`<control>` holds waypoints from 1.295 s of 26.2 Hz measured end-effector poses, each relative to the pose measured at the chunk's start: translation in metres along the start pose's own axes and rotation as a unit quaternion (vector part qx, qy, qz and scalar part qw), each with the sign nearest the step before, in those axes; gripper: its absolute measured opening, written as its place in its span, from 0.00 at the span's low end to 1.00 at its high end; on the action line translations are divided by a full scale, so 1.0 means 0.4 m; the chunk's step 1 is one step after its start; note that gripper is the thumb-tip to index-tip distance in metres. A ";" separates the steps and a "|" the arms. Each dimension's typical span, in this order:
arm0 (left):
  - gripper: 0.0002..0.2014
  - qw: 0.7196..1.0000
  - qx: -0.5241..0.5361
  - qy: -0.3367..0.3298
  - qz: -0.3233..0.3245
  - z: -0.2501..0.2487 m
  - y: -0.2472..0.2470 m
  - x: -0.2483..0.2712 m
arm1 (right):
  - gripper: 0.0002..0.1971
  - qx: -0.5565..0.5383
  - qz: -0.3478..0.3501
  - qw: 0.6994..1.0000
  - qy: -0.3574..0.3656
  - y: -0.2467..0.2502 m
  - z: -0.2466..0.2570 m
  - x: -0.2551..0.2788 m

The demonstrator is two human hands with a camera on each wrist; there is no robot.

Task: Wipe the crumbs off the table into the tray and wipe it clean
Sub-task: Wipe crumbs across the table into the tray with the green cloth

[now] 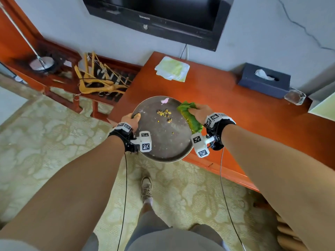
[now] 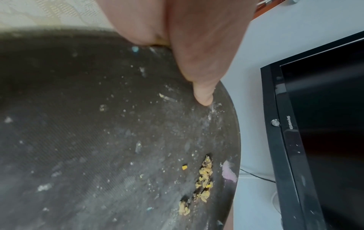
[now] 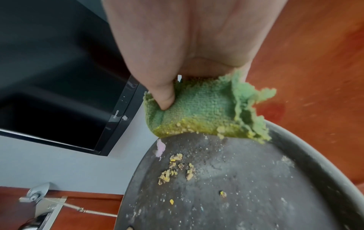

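At table [image 1: 235,113] edge: left hand [image 1: 133,119] grips tray [image 1: 163,142] rim; right hand [image 1: 199,111] clutches cloth [image 1: 190,116] touching opposite rim.

Tray [image 1: 163,142] is overhanging the table's [image 1: 235,113] near-left edge; left hand [image 1: 132,119] is holding its left rim, right hand [image 1: 199,111] is pressing the cloth [image 1: 190,118] on its right rim; crumbs [image 1: 164,113] are lying inside, toward the far side; tissue box [image 1: 262,82] is sitting far right
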State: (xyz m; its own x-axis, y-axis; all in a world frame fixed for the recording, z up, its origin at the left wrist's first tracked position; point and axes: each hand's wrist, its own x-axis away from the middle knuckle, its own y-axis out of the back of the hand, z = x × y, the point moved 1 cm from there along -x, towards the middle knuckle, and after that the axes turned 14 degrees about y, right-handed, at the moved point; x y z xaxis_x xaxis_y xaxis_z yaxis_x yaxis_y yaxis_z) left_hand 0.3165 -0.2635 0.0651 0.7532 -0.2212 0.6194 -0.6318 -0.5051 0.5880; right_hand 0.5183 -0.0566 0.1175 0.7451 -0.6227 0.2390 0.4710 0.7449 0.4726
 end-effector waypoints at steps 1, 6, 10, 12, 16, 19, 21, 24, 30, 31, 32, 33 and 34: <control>0.21 1.000 -0.004 -0.001 0.002 -0.012 0.022 -0.048 | 0.14 -0.001 -0.006 1.000 -0.003 -0.024 0.016 -0.042; 0.22 0.998 -0.052 0.018 0.015 -0.035 0.115 -0.242 | 0.12 0.010 -0.007 0.999 -0.039 -0.139 0.071 -0.224; 0.23 0.997 -0.062 0.039 0.040 -0.048 0.168 -0.374 | 0.13 -0.004 -0.003 0.997 -0.078 -0.232 0.083 -0.344; 0.24 0.995 -0.066 0.048 0.053 -0.038 0.174 -0.419 | 0.14 0.003 0.012 0.996 -0.085 -0.267 0.085 -0.372; 0.27 0.992 -0.076 0.075 0.065 -0.030 0.180 -0.494 | 0.15 -0.005 0.028 0.994 -0.102 -0.317 0.085 -0.436; 0.27 0.989 -0.087 0.093 0.069 -0.044 0.176 -0.502 | 0.15 0.000 0.032 0.993 -0.111 -0.334 0.083 -0.468; 0.26 0.986 -0.101 0.113 0.066 -0.055 0.170 -0.510 | 0.15 0.001 0.034 0.993 -0.113 -0.338 0.084 -0.489; 0.23 0.981 -0.125 0.126 0.078 -0.078 0.180 -0.504 | 0.15 0.002 0.034 0.993 -0.111 -0.337 0.097 -0.515; 0.23 0.981 -0.078 0.128 0.123 -0.120 0.180 -0.509 | 0.13 0.037 0.080 0.993 -0.085 -0.310 0.144 -0.570; 0.22 0.988 -0.029 0.119 0.099 -0.142 0.181 -0.504 | 0.13 0.047 0.093 0.992 -0.071 -0.301 0.160 -0.582; 0.22 0.989 0.013 0.118 0.089 -0.166 0.181 -0.503 | 0.14 0.059 0.107 0.991 -0.058 -0.295 0.172 -0.588; 0.22 0.987 0.043 0.118 0.096 -0.202 0.184 -0.497 | 0.16 0.065 0.124 0.989 -0.048 -0.287 0.184 -0.596; 0.22 0.982 0.063 0.118 0.130 -0.238 0.185 -0.492 | 0.17 0.064 0.142 0.987 -0.044 -0.280 0.194 -0.601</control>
State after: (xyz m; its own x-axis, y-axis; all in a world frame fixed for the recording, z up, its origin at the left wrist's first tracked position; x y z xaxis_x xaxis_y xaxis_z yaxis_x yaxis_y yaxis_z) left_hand 0.1042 -0.1778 0.0362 0.4960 -0.1644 0.8526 -0.7587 -0.5596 0.3335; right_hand 0.2497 -0.0088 0.0729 0.7915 -0.4163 0.4475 0.1814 0.8592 0.4784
